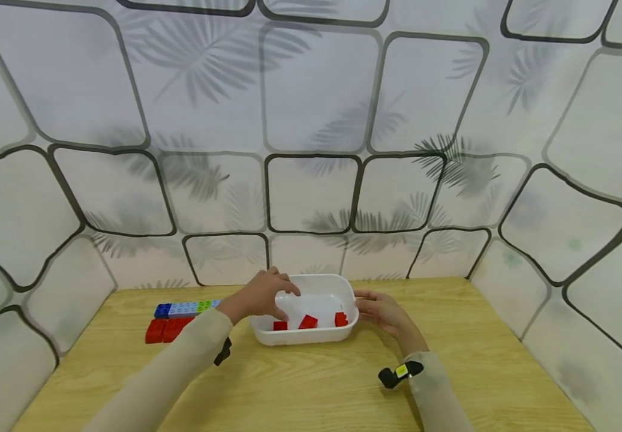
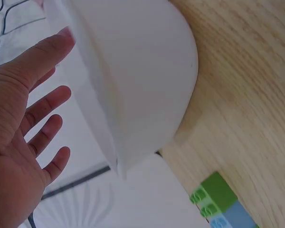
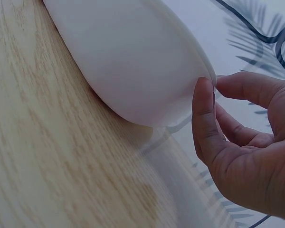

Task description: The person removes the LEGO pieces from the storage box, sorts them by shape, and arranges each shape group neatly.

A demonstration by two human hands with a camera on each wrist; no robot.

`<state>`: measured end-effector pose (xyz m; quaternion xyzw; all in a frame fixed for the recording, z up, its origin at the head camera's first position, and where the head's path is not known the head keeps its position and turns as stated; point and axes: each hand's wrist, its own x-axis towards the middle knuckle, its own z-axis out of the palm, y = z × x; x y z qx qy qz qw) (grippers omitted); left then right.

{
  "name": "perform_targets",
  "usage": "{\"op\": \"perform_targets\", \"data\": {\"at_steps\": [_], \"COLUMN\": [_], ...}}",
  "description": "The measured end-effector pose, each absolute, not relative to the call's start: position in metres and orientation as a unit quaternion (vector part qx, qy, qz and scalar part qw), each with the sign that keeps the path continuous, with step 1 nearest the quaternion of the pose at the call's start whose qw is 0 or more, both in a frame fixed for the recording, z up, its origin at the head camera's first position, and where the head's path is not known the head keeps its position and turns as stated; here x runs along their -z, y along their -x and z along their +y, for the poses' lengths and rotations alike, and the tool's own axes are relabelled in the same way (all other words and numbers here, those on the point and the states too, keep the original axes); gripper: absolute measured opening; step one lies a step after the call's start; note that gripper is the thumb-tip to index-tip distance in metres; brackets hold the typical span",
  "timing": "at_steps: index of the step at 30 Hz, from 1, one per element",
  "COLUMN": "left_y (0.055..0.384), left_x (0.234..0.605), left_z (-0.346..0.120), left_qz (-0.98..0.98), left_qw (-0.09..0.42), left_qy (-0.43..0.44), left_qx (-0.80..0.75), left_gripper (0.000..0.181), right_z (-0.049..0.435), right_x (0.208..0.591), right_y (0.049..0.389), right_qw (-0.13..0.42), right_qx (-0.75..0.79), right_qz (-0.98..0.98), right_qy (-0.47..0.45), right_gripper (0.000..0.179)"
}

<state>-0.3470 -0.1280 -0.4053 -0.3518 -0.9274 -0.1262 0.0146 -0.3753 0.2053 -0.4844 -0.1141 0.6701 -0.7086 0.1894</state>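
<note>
A white plastic tray stands on the wooden table with a few red bricks inside along its near side: one at the left, a tilted one in the middle and one at the right. My left hand reaches over the tray's left end, fingers spread and loosely bent, holding nothing. In the left wrist view its thumb overlaps the rim. At the opposite end, my right hand pinches the tray's rim between thumb and finger, as the right wrist view shows.
Left of the tray lies a row of joined blue, light blue and green bricks, with red bricks in front, partly behind my left sleeve. A patterned wall covering rises behind the table and at both sides.
</note>
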Motion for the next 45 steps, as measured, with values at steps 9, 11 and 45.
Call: {"op": "perform_targets", "data": {"at_steps": [9, 11, 45], "left_y": [0.357, 0.358, 0.377], "left_x": [0.426, 0.43, 0.443], "left_z": [-0.1, -0.095, -0.063], "left_qz": [-0.927, -0.928, -0.938], "left_qw": [-0.018, -0.019, -0.038], "left_qy": [0.362, 0.363, 0.339], "left_qx": [0.092, 0.082, 0.054], "left_gripper": [0.042, 0.041, 0.041], "right_z": [0.205, 0.205, 0.205], "right_x": [0.483, 0.483, 0.486], "right_y": [0.375, 0.375, 0.377], "right_qw": [0.19, 0.189, 0.191], "right_qx": [0.709, 0.709, 0.708], "right_qz": [0.669, 0.669, 0.67], "right_qy": [0.118, 0.118, 0.115], "right_gripper": [0.052, 0.053, 0.052]}}
